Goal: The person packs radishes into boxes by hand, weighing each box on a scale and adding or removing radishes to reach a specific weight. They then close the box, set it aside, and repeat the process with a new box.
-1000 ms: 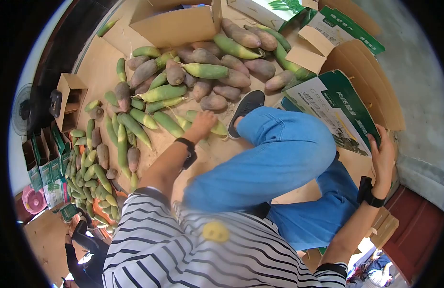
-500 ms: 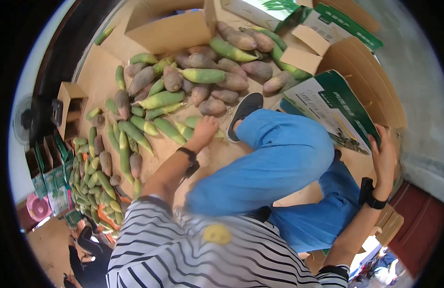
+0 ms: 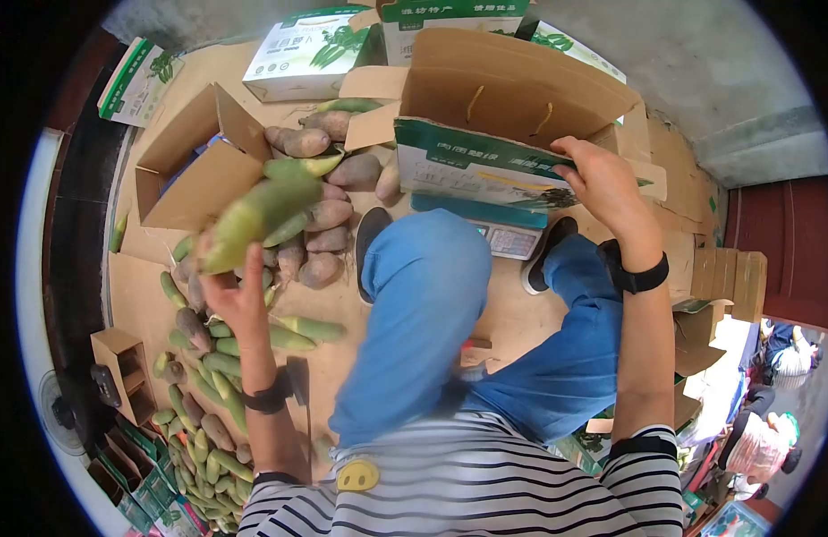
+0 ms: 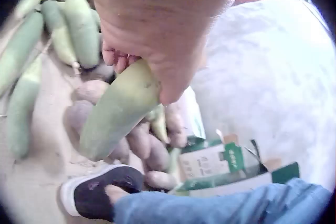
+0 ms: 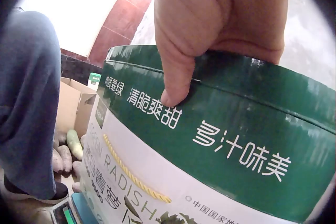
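Observation:
A large green radish (image 3: 263,215) is lifted above the pile, gripped at its lower end by my left hand (image 3: 239,300). The left wrist view shows the thumb and curled fingers of my left hand (image 4: 152,40) round one end of that radish (image 4: 121,111). My right hand (image 3: 606,183) pinches the top edge of an open green-and-white carton (image 3: 476,166). Seen from the right wrist, the thumb of my right hand (image 5: 210,19) presses on the outer face of the carton (image 5: 220,124), its other fingers hidden behind the edge.
The carton stands on a scale (image 3: 512,240) beyond my knees. Purplish and green radishes (image 3: 320,268) lie between my left shoe (image 3: 369,251) and an open brown box (image 3: 203,179). Closed cartons (image 3: 311,54) stand at the back. People (image 3: 763,438) are at lower right.
My left hand has risen from the floor and now holds a radish. The head view has turned, bringing the carton nearer the middle; my right hand is still on its edge.

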The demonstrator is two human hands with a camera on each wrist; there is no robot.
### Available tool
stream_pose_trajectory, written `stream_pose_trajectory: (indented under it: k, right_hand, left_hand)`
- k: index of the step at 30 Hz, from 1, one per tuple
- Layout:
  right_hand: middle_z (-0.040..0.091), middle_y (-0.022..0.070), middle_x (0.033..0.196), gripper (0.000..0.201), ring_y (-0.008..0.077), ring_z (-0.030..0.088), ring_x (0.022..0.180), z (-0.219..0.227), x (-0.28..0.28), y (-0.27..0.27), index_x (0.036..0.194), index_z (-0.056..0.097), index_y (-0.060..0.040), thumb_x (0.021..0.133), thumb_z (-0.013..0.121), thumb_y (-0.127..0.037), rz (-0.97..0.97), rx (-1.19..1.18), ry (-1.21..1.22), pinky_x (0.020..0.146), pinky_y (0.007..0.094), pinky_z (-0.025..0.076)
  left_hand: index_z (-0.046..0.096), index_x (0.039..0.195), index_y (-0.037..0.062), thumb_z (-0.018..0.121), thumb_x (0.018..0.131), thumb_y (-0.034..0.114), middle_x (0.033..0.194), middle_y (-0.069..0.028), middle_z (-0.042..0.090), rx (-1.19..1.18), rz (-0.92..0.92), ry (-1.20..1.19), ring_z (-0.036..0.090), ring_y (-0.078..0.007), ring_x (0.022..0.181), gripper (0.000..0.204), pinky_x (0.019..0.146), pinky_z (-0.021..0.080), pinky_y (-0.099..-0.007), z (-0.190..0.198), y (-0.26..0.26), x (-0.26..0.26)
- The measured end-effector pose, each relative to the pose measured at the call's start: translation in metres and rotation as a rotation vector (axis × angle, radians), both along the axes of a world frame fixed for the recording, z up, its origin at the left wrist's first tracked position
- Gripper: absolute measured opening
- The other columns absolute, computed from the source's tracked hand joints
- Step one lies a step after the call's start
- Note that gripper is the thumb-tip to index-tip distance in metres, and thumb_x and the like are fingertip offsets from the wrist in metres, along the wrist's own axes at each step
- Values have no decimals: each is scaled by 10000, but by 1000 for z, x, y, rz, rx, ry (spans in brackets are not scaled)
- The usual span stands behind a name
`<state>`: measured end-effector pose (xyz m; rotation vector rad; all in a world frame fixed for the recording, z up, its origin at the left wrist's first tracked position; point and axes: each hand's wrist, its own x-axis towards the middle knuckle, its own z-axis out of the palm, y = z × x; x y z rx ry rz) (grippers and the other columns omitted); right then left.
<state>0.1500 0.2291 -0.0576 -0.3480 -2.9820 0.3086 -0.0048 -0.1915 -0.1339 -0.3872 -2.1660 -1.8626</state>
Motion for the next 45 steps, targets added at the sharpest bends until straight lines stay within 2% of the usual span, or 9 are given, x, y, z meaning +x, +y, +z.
stream_pose_trajectory:
  k: [6, 13, 15, 18, 23, 25, 34, 41, 45]
  right_hand:
    - [619, 126, 802, 87, 324, 613, 827, 0, 5, 1, 893, 621, -71, 840, 610, -138, 91, 46, -29, 696, 425, 490]
    - [628, 136, 796, 84, 323, 615, 831, 5, 4, -1, 866, 630, -69, 839, 614, -146, 84, 69, -68, 691, 429, 491]
    - [628, 146, 798, 93, 330, 614, 827, 5, 4, -1, 862, 631, -64, 835, 611, -151, 72, 55, -80, 697, 439, 490]
    - [618, 150, 827, 109, 360, 593, 812, 2, 4, 3, 917, 632, -54, 836, 616, -126, 108, 34, -132, 688, 442, 472]
    - [618, 184, 846, 97, 371, 602, 839, 9, 4, 3, 889, 606, -35, 816, 602, -98, 208, -16, -84, 709, 452, 479]
    - [627, 198, 885, 150, 378, 600, 849, -7, 11, 19, 950, 617, -13, 815, 619, -78, 237, -143, 46, 736, 430, 485]
    - [592, 210, 842, 165, 382, 558, 770, 11, 4, 16, 945, 589, 40, 855, 611, -96, 59, -221, -134, 697, 384, 448]
    - [564, 186, 799, 153, 306, 507, 702, 4, 0, 15, 930, 563, 44, 875, 605, -93, -56, -285, -158, 686, 338, 433]
    - [546, 95, 752, 146, 143, 473, 712, 3, 0, 15, 967, 575, 49, 898, 583, -80, -56, -227, -159, 688, 286, 419]
  left_hand:
    - [440, 1287, -73, 720, 797, -15, 1242, -139, 539, 309, -154, 345, 548, -213, 1108, 567, 955, 451, -352, 97, 129, 6]
    - [578, 1140, 46, 764, 761, 133, 1047, -95, 619, -201, -495, 431, 621, -224, 900, 430, 719, 513, -336, 93, 225, -8]
    - [589, 1132, 29, 743, 800, 229, 993, -127, 632, -648, -557, 564, 632, -236, 854, 417, 752, 497, -322, 87, 233, -5]
    - [617, 1067, 27, 694, 840, 220, 964, -132, 624, -591, -678, 376, 615, -253, 842, 307, 730, 491, -331, 92, 231, 2]
    - [629, 1057, 27, 649, 874, 128, 1009, -98, 642, -280, -604, 320, 614, -202, 910, 210, 804, 478, -313, 77, 177, -7]
    - [620, 984, 32, 638, 842, 111, 981, -139, 616, -270, -328, 447, 594, -321, 903, 163, 757, 482, -377, 46, 140, -14]
    - [589, 1077, 29, 670, 786, 174, 1058, -182, 577, -924, -94, -179, 566, -370, 1001, 335, 857, 467, -424, -157, -76, 17]
    - [531, 1155, 41, 674, 758, 201, 1155, -183, 548, -1279, 141, -472, 537, -378, 1069, 452, 888, 464, -458, -194, -160, -7]
    - [495, 1198, 54, 665, 762, 201, 1263, -182, 507, -1355, 130, -575, 509, -358, 1146, 491, 911, 456, -474, -212, -187, -38]
